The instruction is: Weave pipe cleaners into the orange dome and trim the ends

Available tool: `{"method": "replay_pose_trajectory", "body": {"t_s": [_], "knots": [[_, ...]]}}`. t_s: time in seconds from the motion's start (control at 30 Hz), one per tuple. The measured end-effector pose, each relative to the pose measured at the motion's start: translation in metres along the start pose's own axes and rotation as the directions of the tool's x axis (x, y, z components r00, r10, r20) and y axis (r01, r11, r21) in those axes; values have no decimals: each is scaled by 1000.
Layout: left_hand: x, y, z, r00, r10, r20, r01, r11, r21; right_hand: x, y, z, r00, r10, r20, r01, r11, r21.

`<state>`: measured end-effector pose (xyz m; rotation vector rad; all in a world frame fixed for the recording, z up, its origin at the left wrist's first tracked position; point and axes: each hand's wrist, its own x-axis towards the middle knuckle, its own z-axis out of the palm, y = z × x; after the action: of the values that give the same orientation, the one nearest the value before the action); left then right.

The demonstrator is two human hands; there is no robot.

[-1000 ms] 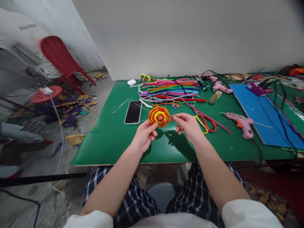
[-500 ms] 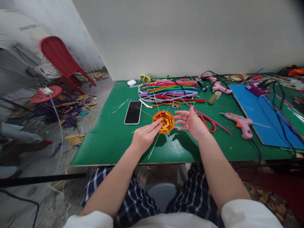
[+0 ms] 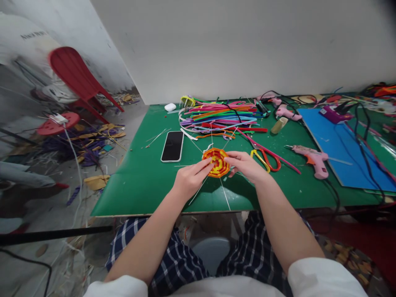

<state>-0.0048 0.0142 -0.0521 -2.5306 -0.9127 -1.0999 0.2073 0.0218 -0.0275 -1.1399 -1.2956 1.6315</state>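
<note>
An orange, red and yellow woven octagon (image 3: 218, 169) is between my hands above the green tabletop, with thin pale spokes sticking out all round. My left hand (image 3: 192, 178) grips it from the left, its fingers lying over the face near the centre. From the right, my right hand (image 3: 246, 165) pinches the rim with thumb and fingers; some of its fingertips are hidden behind the piece. Just beyond my right hand lie scissors (image 3: 272, 160) with red and yellow handles. A white-edged phone (image 3: 172, 146) rests to the left of the octagon.
Behind the octagon lies a pile of colourful pipe cleaners (image 3: 219, 115). A pink glue gun (image 3: 312, 159) with a trailing cable is at the right, beside a blue board (image 3: 337, 144). A white earphone case (image 3: 170, 107) sits at the back left. The table's front edge is close to my lap.
My right hand has gone from spread fingers beside the octagon to pinching its right rim. The octagon has shifted slightly right and turned a little. The yellow scissor handle has come into view.
</note>
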Motion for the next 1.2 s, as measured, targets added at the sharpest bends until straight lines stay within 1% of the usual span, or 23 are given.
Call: {"method": "replay_pose_trajectory", "body": {"t_s": [0.1, 0.17, 0.2, 0.23, 0.27, 0.3, 0.33, 0.37, 0.4, 0.43, 0.47, 0.5, 0.53, 0.57, 0.6, 0.63, 0.67, 0.7, 0.77, 0.9, 0.97, 1.03, 1.2], "knots": [[1, 5, -4, 997, 52, 48, -51, 998, -39, 6, 6, 5, 997, -30, -70, 25, 997, -67], [0, 8, -12, 998, 63, 30, -61, 995, -79, 9, 9, 5, 988, -41, -149, 34, 998, -53], [-1, 8, -18, 999, 45, -18, -46, 994, -103, 10, 10, 5, 981, -45, -187, 39, 999, -37], [-1, 7, -23, 995, -7, -101, -6, 992, -126, 10, 10, 4, 975, -50, -215, 46, 999, -23], [-2, 4, -28, 977, -92, -192, 61, 985, -162, 11, 10, 4, 970, -60, -237, 58, 998, -15], [-1, 0, -33, 934, -206, -291, 144, 964, -222, 11, 10, 4, 964, -70, -255, 70, 997, -11], [0, -5, -36, 861, -349, -370, 239, 920, -311, 11, 10, 4, 959, -83, -270, 83, 996, -12], [1, -11, -39, 771, -508, -385, 337, 837, -430, 11, 10, 5, 954, -97, -283, 97, 995, -17], [4, -17, -40, 679, -655, -331, 418, 716, -559, 12, 10, 6, 949, -113, -294, 110, 994, -26], [6, -22, -40, 645, -749, -150, 488, 555, -674, 12, 10, 7, 945, -128, -300, 122, 992, -39], [9, -26, -40, 639, -762, 100, 548, 361, -754, 12, 11, 8, 943, -144, -300, 134, 989, -55], [12, -29, -39, 632, -691, 351, 609, 163, -776, 12, 12, 9, 942, -162, -294, 148, 986, -71], [14, -30, -38, 622, -556, 551, 661, -6, -751, 12, 12, 9, 943, -178, -282, 161, 983, -84], [15, -29, -37, 611, -396, 685, 698, -138, -702, 11, 13, 10, 947, -187, -261, 169, 981, -92], [15, -28, -36, 601, -249, 759, 723, -234, -649, 10, 13, 10, 956, -187, -227, 169, 981, -98], [15, -25, -35, 596, -134, 792, 738, -296, -606, 9, 12, 10, 967, -177, -183, 160, 982, -102], [15, -23, -34, 595, -56, 802, 747, -329, -578, 7, 12, 10, 979, -158, -130, 144, 983, -110], [14, -20, -32, 594, -12, 805, 755, -336, -563, 5, 11, 10, 988, -135, -71, 125, 985, -121], [13, -15, -29, 585, -18, 811, 773, -288, -565, 2, 9, 10, 995, -96, 25, 99, 984, -150], [14, -9, -19, 544, -241, 804, 811, -94, -578, 1, 7, 11, 995, -62, 76, 75, 981, -180], [15, -7, -14, 535, -332, 777, 818, -28, -575, 1, 7, 11, 995, -38, 96, 56, 979, -197], [15, -4, -10, 538, -388, 748, 813, 5, -582, 2, 8, 12, 993, -22, 116, 45, 977, -207], [12, -1, -1, 568, -476, 671, 783, 61, -619, 3, 8, 12, 992, -19, 125, 44, 979, -197]]}}
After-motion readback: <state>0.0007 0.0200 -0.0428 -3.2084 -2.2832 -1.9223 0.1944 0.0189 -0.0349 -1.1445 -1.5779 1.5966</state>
